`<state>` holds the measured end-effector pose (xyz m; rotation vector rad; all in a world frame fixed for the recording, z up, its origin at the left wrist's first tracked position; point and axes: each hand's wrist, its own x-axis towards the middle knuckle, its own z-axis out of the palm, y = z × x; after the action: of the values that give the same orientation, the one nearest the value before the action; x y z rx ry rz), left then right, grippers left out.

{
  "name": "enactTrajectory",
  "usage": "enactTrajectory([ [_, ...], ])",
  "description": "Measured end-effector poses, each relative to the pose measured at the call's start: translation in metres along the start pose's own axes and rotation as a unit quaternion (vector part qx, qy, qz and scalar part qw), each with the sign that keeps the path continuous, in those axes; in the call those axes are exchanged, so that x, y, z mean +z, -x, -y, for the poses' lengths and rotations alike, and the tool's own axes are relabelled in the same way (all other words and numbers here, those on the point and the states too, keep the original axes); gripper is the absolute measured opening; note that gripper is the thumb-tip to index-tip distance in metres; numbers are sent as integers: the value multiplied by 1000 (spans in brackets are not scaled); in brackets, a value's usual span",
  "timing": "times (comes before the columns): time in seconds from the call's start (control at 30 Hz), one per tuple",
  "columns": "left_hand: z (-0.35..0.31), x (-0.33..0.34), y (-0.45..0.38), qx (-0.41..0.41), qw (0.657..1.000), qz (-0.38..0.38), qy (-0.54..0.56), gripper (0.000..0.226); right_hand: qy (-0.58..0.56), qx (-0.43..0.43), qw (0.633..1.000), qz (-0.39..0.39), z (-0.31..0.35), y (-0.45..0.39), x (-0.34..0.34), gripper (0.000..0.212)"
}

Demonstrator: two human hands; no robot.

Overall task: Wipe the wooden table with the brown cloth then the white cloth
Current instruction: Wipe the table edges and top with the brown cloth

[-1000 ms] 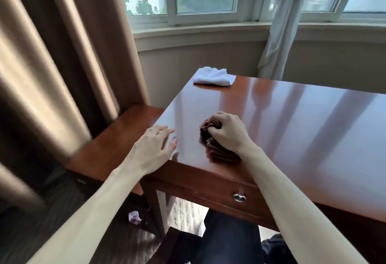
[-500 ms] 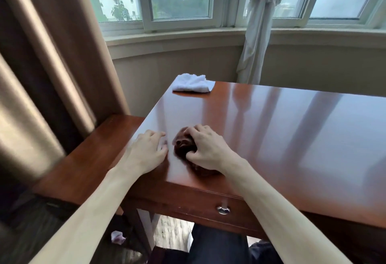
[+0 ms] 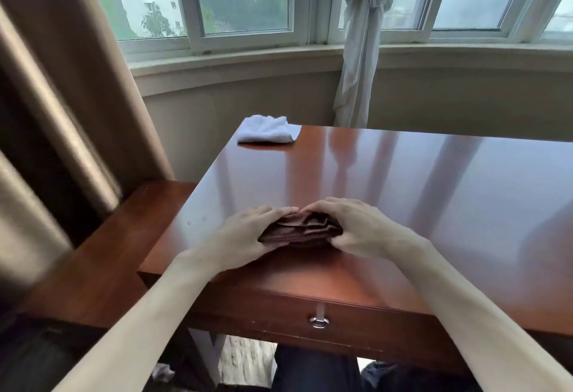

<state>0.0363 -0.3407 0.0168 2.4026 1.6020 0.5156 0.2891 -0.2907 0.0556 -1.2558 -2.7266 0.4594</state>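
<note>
The brown cloth (image 3: 302, 230) lies bunched in folds near the front left of the glossy wooden table (image 3: 434, 193). My left hand (image 3: 245, 233) grips its left end, fingers over the top and thumb underneath. My right hand (image 3: 356, 227) grips the right end, fingers curled over the far side. The white cloth (image 3: 268, 129) sits folded at the table's far left corner, away from both hands.
A lower wooden side surface (image 3: 102, 255) adjoins the table on the left, beside tan curtains (image 3: 62, 97). A tied white curtain (image 3: 361, 44) hangs by the window behind the table. A drawer with a metal pull (image 3: 319, 322) faces me under the front edge.
My left hand has moved from the bare tabletop onto the brown cloth and now holds its left end. The cloth is stretched between both hands. The camera view has shifted.
</note>
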Motion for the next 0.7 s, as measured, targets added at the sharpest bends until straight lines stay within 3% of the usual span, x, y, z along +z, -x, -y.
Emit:
enactTrajectory([
  [0.13, 12, -17, -16, 39, 996, 22, -82, 61, 39, -2, 999, -5, -1, -11, 8, 82],
  [0.27, 11, -28, -23, -28, 990, 136, 26, 73, -45, -16, 996, 75, -2, -5, -3, 78],
  [0.37, -3, -23, -29, -63, 998, 14, 2, 52, -56, 10, 995, -80, 6, -22, -3, 52],
  [0.43, -6, -8, -30, -81, 995, -54, -25, 44, -31, 18, 990, -133, 20, -33, 19, 45],
  [0.57, 3, 21, -20, -71, 993, -72, -59, 57, 76, -2, 983, -168, 19, -34, 70, 52],
  [0.7, 10, 16, -11, 19, 992, -43, -117, 66, 52, -42, 990, -124, 3, -18, 47, 58],
])
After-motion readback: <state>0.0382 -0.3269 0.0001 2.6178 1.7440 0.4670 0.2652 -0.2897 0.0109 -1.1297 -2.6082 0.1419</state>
